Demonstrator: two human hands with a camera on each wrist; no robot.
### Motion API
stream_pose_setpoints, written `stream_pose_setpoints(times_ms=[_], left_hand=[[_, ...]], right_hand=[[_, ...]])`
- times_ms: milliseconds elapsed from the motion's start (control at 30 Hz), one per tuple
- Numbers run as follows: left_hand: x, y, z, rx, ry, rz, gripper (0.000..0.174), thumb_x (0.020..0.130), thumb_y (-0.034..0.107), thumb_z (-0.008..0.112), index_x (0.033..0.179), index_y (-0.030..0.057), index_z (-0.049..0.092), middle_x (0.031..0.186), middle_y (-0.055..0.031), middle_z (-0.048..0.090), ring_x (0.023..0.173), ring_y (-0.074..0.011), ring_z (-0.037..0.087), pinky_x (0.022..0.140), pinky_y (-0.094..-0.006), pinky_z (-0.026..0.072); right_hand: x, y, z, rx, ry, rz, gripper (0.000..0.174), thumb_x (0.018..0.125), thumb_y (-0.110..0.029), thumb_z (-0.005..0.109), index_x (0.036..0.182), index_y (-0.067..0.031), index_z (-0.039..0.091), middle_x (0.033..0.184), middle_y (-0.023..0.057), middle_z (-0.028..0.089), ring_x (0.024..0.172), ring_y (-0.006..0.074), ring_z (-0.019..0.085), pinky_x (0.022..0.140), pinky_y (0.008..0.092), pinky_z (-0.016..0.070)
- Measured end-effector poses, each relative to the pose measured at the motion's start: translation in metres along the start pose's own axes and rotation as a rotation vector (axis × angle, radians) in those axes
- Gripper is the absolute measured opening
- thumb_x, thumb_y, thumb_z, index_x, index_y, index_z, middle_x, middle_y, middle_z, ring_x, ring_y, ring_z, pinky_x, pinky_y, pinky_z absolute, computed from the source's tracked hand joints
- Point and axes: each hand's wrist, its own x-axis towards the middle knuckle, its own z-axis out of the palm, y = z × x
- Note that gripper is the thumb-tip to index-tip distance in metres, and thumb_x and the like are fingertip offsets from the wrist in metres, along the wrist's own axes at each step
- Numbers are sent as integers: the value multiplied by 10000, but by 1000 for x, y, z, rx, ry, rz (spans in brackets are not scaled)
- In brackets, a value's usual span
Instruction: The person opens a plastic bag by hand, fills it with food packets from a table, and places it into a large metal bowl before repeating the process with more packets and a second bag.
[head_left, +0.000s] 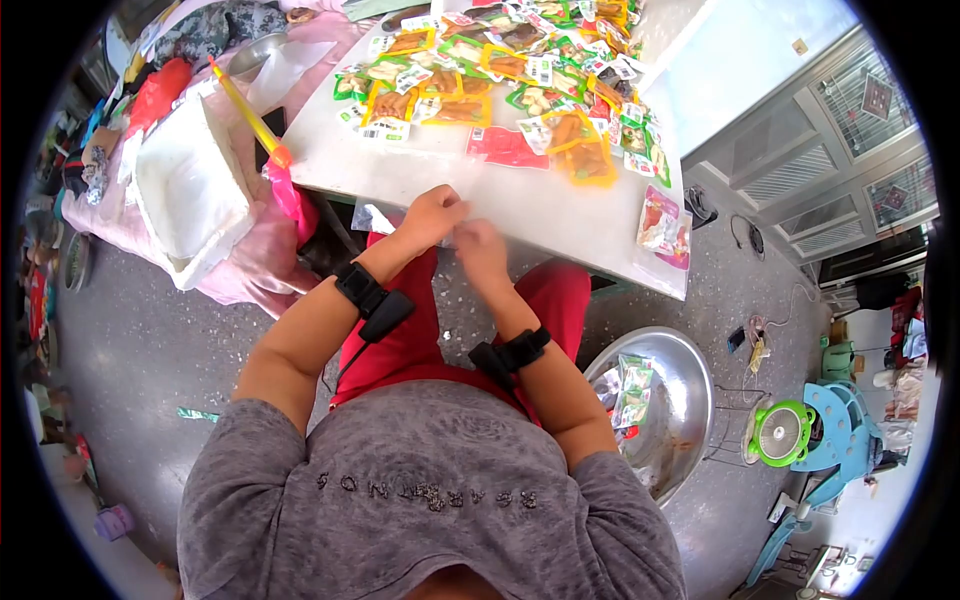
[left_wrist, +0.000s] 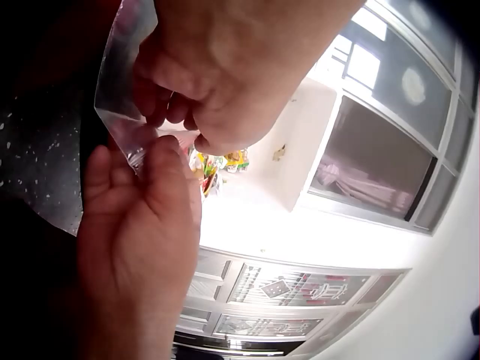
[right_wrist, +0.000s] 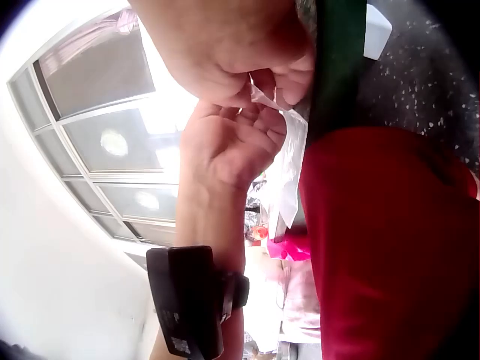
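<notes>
Both hands are close together at the near edge of the white table [head_left: 400, 165], over the lap. My left hand [head_left: 432, 215] pinches a clear plastic bag [left_wrist: 120, 82] with curled fingers; part of the bag hangs below that hand in the head view. Opposite it, my right hand [head_left: 483, 258], slightly blurred, also pinches the plastic between thumb and fingers. In the right wrist view, a whitish fold of the bag [right_wrist: 289, 172] hangs beside the two hands. The fingers partly hide the pinched edge.
Many small snack packets [head_left: 460, 85] are heaped on the table's far side, with a red packet [head_left: 505, 147] nearer. Another packet [head_left: 660, 225] lies at the right corner. A white foam box [head_left: 190, 165] stands left; a metal basin [head_left: 680, 390] holding packets is on the floor right.
</notes>
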Motion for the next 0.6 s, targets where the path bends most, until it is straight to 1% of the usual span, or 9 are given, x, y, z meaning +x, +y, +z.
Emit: stream_pose_setpoints(times_ms=[67, 167, 267, 367, 467, 567, 600], left_hand=[[3, -6, -1, -259, -80, -130, 157, 761, 190, 553, 748, 44, 498, 636, -6, 478, 558, -81, 452, 481, -216, 373], [6, -17, -4, -439, -183, -210, 131, 779, 184, 527, 775, 56, 496, 673, -7, 496, 571, -89, 480, 506, -220, 404], [6, -21, -6, -484, -222, -248, 115, 789, 169, 507, 806, 56, 496, 714, -25, 517, 602, -110, 509, 551, -239, 437], [0, -10, -5, -542, -239, -292, 108, 795, 155, 491, 820, 51, 498, 732, -46, 532, 622, -126, 524, 590, -257, 455], [-2, -8, -4, -550, -280, -289, 110, 785, 140, 491, 831, 40, 502, 737, -57, 538, 615, -124, 517, 579, -241, 439], [2, -16, -1, -401, -293, -233, 108, 764, 102, 481, 833, 24, 506, 722, -60, 540, 600, -119, 508, 554, -228, 419], [-7, -1, 2, -408, -204, -233, 87, 732, 74, 479, 786, 19, 520, 708, -38, 537, 594, -115, 501, 522, -218, 395]], right_hand=[[-1, 1, -2, 72, -41, 52, 181, 762, -158, 464, 794, 11, 517, 712, 54, 532, 583, 117, 508, 523, 224, 414], [-3, -21, -12, 210, -154, 280, 168, 759, -132, 518, 875, -11, 508, 718, 40, 537, 634, 106, 507, 537, 217, 399], [-2, -23, -11, 357, -68, 271, 227, 780, -199, 508, 913, -16, 494, 758, 30, 533, 673, 103, 502, 543, 214, 400], [4, -18, -15, 375, -112, 287, 258, 794, -258, 484, 911, -28, 496, 768, 22, 524, 673, 88, 489, 535, 209, 394], [9, -20, -20, 367, -177, 327, 254, 801, -286, 467, 875, -45, 497, 738, 18, 517, 640, 84, 481, 522, 199, 386], [14, -26, -25, 296, -235, 351, 217, 798, -274, 462, 833, -63, 492, 705, 11, 508, 615, 82, 481, 507, 189, 380], [16, -27, -25, 290, -226, 355, 206, 795, -265, 463, 824, -63, 490, 694, 11, 505, 607, 81, 481, 502, 189, 379]])
